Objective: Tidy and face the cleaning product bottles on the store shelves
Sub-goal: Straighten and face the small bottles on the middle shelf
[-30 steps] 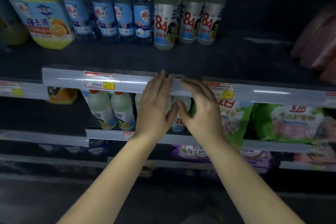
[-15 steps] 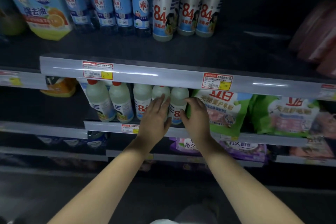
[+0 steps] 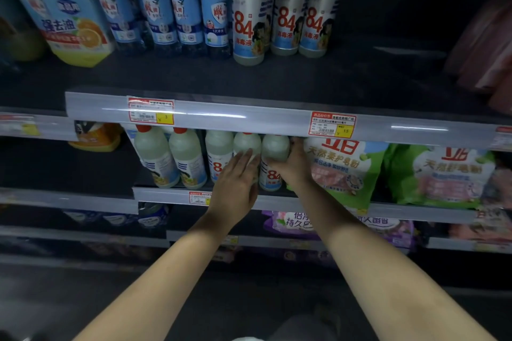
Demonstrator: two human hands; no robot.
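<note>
Your right hand has its fingers curled around the rightmost white "84" bottle on the middle shelf, thumb across the front of the body above the red numerals and the other fingers wrapped behind its right side, so the hand is closed on it. Your left hand is flat and loose, the fingers held close together and nearly straight, their tips laid on the neighbouring bottle just to the left; it touches that bottle without gripping it.

Both bottles stand upright under the price rail of the shelf above, at the right end of a row of five white bottles. The third bottle shows part of its red "8" beside your left hand, and the two leftmost ones have red caps and are turned so that blue stripes face out. Just right of the held bottle a green and white refill pouch leans against the shelf edge, touching your right hand, with a second green pouch further right.

On the upper shelf three tall "84" bottles stand with labels forward, the left one nearest the front. Blue-labelled clear bottles line up to their left, then a large yellow jug. Two price tags sit in the rail. Purple pouches lie on the shelf below your forearms.
</note>
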